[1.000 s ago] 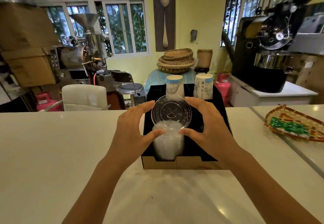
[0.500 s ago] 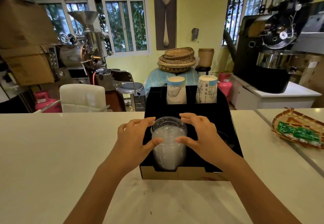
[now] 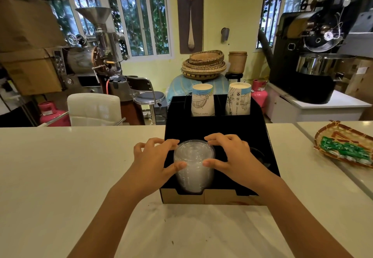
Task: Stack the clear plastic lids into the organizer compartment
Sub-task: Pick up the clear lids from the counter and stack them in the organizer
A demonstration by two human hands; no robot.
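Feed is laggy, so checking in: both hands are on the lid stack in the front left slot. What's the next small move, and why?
Probably press the top lid level, then let go. The left hand and right hand both cup the stack of clear lids, which already stands upright in the organizer front left compartment, its top above the black rim. No loose lid shows on the counter.
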